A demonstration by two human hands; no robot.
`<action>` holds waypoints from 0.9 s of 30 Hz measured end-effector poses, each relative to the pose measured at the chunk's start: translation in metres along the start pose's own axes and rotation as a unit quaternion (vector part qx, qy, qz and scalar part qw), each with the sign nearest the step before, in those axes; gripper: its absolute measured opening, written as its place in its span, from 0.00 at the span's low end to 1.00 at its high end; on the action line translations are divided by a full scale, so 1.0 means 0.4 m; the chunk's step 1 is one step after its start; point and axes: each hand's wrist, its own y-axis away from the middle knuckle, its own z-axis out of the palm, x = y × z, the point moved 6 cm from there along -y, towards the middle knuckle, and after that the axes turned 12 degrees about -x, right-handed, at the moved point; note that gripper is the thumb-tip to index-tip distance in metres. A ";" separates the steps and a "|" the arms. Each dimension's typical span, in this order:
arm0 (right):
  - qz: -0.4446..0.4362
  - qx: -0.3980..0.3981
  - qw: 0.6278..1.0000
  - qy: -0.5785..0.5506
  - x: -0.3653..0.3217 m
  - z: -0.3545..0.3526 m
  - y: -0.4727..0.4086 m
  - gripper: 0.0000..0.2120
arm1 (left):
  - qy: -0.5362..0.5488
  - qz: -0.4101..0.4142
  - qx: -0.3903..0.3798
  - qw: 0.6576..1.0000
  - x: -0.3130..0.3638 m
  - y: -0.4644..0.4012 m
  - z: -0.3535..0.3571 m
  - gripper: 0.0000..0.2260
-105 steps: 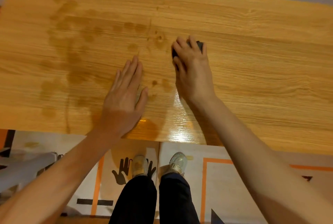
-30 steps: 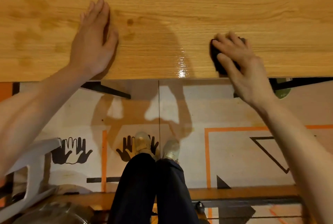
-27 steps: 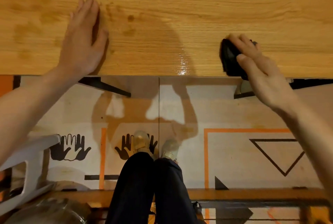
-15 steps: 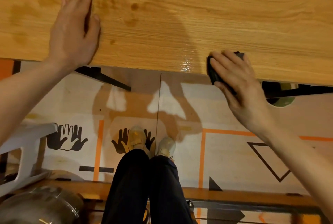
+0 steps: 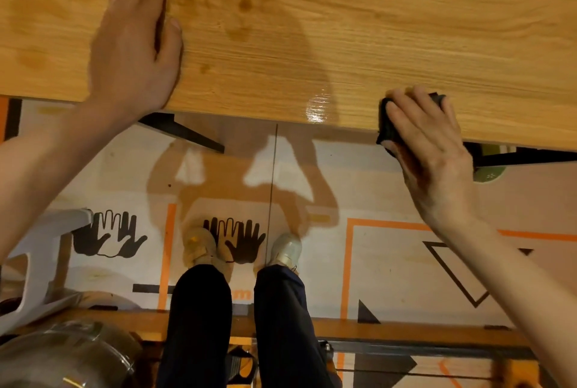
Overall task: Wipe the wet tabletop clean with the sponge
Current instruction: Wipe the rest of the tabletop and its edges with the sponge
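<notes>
At the table's (image 5: 406,28) near edge, the right hand (image 5: 427,144) curls over the dark sponge (image 5: 386,125), half overhanging; soft and light, best pressed from above. Farther left, the left hand (image 5: 134,44) lies flat, empty, beside damp patches (image 5: 240,19).

Sponge (image 5: 387,125) at tabletop's (image 5: 374,28) near edge

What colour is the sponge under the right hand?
Black, or very dark. The head view shows the sponge under the right hand.
</notes>
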 end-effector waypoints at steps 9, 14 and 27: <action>-0.113 0.107 0.987 0.045 -0.354 0.190 -0.245 0.19 | -0.004 0.005 0.003 1.000 0.002 -0.001 -0.007 0.26; -0.100 0.028 0.993 0.063 -0.225 0.116 -0.163 0.18 | 0.025 0.020 -0.016 0.999 0.001 -0.003 -0.007 0.26; -0.014 0.045 0.999 -0.003 -0.522 0.239 -0.375 0.20 | 0.015 0.053 -0.036 0.998 -0.261 -0.036 -0.120 0.26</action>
